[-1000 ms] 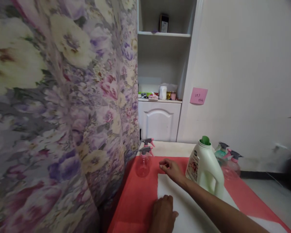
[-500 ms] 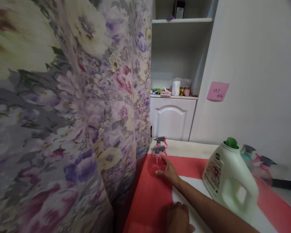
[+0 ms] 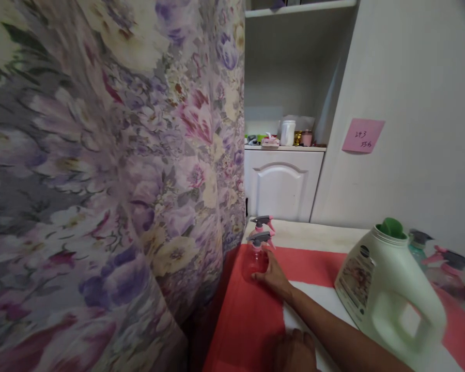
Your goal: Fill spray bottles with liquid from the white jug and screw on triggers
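Note:
My right hand point(image 3: 273, 276) reaches in from the lower right, its thumb and fingers curved round the lower body of a clear pink spray bottle point(image 3: 254, 265). This bottle stands upright on the red part of the table, with a grey and pink trigger head. Just behind it is a second spray bottle point(image 3: 262, 222), mostly hidden apart from its head. My left hand point(image 3: 296, 351) is low at the front, fingers curled on the table and partly cut off by the frame edge; I see nothing in it.
A large pale green jug point(image 3: 395, 289) with a green scoop point(image 3: 390, 227) in its mouth stands at right. Behind it are a teal spray bottle point(image 3: 418, 248) and a pink one point(image 3: 447, 274). A floral curtain point(image 3: 139, 181) hangs along the table's left edge; a cabinet point(image 3: 281, 186) stands behind.
The view has shifted a little left and down, so everything appears further right. My right hand stays on the spray bottle, which has not visibly moved on the table.

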{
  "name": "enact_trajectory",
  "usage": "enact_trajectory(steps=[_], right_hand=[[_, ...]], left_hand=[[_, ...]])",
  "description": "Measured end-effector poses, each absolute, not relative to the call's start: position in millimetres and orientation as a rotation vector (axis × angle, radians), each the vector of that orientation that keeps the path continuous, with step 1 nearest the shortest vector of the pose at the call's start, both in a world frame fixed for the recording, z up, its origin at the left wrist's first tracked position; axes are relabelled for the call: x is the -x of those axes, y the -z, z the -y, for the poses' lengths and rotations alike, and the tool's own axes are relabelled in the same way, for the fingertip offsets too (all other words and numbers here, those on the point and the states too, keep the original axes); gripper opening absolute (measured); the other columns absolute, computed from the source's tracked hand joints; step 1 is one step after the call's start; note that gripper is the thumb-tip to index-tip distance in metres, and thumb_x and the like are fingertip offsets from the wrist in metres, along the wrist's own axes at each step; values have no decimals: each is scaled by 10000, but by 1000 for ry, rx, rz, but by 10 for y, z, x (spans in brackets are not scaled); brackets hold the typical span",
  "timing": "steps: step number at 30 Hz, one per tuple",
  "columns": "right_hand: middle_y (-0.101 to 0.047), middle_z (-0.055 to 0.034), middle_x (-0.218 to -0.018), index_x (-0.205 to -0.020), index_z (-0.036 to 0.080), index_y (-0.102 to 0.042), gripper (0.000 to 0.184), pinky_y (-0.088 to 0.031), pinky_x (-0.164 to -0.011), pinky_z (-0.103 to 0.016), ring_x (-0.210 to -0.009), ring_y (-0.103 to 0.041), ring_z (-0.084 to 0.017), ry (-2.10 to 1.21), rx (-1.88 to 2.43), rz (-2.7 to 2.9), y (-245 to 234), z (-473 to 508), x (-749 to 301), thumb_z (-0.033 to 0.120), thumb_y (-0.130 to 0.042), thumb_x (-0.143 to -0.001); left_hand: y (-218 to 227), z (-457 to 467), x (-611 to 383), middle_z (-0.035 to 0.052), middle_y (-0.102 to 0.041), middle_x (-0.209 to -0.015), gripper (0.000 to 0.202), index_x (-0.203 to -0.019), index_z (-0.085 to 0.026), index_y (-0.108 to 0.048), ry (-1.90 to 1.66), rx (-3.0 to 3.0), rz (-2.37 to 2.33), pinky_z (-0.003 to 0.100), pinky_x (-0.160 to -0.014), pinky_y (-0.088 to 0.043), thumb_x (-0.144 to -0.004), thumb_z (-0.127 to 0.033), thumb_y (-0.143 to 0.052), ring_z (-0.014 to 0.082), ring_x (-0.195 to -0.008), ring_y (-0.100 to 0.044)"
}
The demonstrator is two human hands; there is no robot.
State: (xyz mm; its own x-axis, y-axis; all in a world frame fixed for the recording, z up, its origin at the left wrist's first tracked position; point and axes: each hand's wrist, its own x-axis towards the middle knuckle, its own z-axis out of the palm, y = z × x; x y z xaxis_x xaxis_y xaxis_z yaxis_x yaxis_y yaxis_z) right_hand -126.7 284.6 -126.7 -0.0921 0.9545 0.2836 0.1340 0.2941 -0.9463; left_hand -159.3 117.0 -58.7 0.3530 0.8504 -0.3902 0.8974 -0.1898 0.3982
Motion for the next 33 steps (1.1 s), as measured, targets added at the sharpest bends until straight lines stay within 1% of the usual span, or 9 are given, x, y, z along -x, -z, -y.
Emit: enact_trajectory(steps=[4,8,13,15,18,21,24,30,33], right_hand=[[-541,-74,-1284,-1240,237,-449,813,-325,-1091,-504,-1240,-478,-332,-927,1083,1413,1208,-2692,1142,272,-817,-516],[-563,-76,-1202,-1164,229,-464,734,-416,-1003,-473,-1143,-542,-317,-917,1092,1361,1123,-2349,804,330,-813,-526],[-590,-76,-1130,-1125,237,-462,711,-434,-955,-459,-1088,-562,-309,-889,1132,1321,1002,-1657,239,326,-820,-517],[-607,-68,-1069,-1104,224,-495,682,-421,-965,-453,-1053,-572,-299,-899,1134,1337,932,-1317,59,331,-829,-520],[-608,-78,-1125,-1162,217,-518,720,-399,-991,-447,-1112,-552,-311,-1066,1037,1364,788,-811,-98,406,-830,-541],[-611,-72,-1172,-1192,224,-537,739,-412,-986,-431,-1145,-551,-316,-1251,900,1291,648,-408,-147,446,-836,-554],[-625,-73,-1182,-1196,220,-561,700,-423,-980,-429,-1162,-552,-320,-1366,809,1249,571,-169,-176,416,-837,-583],[-562,-101,-1352,-1340,245,-510,897,-343,-1080,-469,-1308,-451,-357,-1357,870,1339,552,-30,-327,529,-844,-558],[-523,-99,-1418,-1367,271,-505,898,-260,-1138,-483,-1367,-389,-352,-1289,979,1391,620,-56,-376,585,-818,-586]], left_hand=[[436,-1118,1683,210,-649,-1225,498,-1225,-92,-613,24,-2056,-1553,483,-920,-484,-739,-179,-677,388,-1086,-625],[392,-1055,1798,161,-695,-1134,347,-1181,-139,-630,-282,-2075,-1648,419,-869,-488,-852,-154,-522,328,-1026,-659],[441,-1112,1886,148,-718,-980,342,-1011,-146,-661,-670,-2089,-1659,345,-819,-471,-934,-168,-328,255,-929,-676],[439,-1152,1867,123,-714,-913,327,-923,-164,-654,-852,-2042,-1556,337,-799,-471,-936,-206,-330,240,-878,-669],[393,-1149,1766,111,-712,-993,268,-956,-178,-646,-1091,-1856,-1193,331,-863,-475,-919,-299,-410,228,-953,-654],[317,-1038,1615,106,-694,-1145,316,-1087,-181,-644,-1037,-1620,-876,349,-987,-437,-910,-373,-465,231,-1101,-614],[277,-885,1474,84,-676,-1213,378,-1163,-191,-637,-878,-1456,-686,373,-1038,-402,-904,-432,-506,239,-1140,-592],[426,-819,1342,108,-715,-1089,419,-1075,-173,-691,-725,-1301,-483,400,-948,-455,-842,-505,-587,284,-1051,-623],[475,-858,1331,100,-708,-1085,406,-1083,-189,-689,-724,-1307,-427,402,-975,-424,-817,-490,-630,278,-1048,-610]])
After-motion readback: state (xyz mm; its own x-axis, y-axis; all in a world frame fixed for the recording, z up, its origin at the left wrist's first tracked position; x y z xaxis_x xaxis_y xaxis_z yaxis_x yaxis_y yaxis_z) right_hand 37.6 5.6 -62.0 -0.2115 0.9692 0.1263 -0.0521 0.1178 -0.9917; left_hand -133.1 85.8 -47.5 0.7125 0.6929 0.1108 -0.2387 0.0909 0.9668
